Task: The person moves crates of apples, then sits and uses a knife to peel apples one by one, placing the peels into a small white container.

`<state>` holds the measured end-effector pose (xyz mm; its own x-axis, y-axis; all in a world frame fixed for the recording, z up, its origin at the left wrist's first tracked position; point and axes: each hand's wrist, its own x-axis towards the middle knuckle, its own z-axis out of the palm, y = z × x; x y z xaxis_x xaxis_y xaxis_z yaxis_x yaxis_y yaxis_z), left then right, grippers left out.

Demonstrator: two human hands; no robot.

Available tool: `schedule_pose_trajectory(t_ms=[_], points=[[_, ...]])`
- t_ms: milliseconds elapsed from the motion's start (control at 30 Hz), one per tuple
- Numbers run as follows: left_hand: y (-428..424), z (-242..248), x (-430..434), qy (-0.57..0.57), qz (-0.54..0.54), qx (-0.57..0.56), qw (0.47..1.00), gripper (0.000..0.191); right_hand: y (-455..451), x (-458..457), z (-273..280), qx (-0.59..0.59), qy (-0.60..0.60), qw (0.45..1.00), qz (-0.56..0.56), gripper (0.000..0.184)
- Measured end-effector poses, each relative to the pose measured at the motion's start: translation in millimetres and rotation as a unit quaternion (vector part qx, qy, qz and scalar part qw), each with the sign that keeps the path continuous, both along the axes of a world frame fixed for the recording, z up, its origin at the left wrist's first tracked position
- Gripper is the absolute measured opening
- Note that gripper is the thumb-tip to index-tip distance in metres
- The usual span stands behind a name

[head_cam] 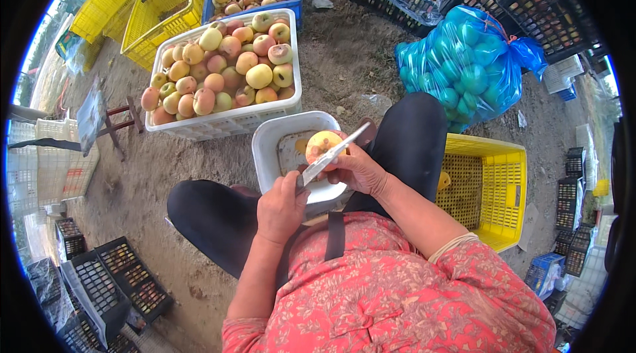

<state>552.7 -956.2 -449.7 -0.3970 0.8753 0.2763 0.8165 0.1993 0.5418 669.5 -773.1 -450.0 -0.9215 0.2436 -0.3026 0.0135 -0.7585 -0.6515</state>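
My left hand grips the handle of a kitchen knife. Its blade slants up and to the right across a yellow-red apple. That apple rests in my right hand, whose fingers wrap its right and lower side and lie close to the blade. Brownish spots mark the apple's face. Beneath both hands stands a white plastic basin between my knees, with a stained bottom and a yellowish piece in it. The blade hides part of the apple.
A white crate heaped with apples stands ahead, a blue crate of apples and scraps behind it. On the right are a yellow crate and a blue plastic bag full of round fruit. A small folding stool stands left.
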Motion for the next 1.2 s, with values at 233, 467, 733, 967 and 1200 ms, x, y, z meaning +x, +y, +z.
schedule_pose_trajectory(t_ms=[233, 467, 733, 967, 1200], points=[[-7, 13, 5, -0.015, 0.001, -0.096, 0.995, 0.041, -9, 3, -7, 0.035, -0.040, 0.999, -0.003, 0.081], [-8, 13, 8, -0.008, -0.002, -0.111, 0.994, 0.044, -9, 5, -10, 0.103, -0.074, 0.992, -0.003, 0.078], [-4, -9, -4, 0.023, -0.017, -0.114, 0.993, 0.039, -2, 9, -2, 0.120, -0.100, 0.988, 0.014, 0.067], [-5, -29, -7, 0.006, -0.021, -0.091, 0.996, 0.038, 4, 5, -2, 0.149, -0.091, 0.982, 0.079, 0.068], [-7, -40, -11, -0.010, -0.003, -0.102, 0.995, 0.036, 1, 4, 0, 0.122, -0.106, 0.982, 0.099, 0.054]])
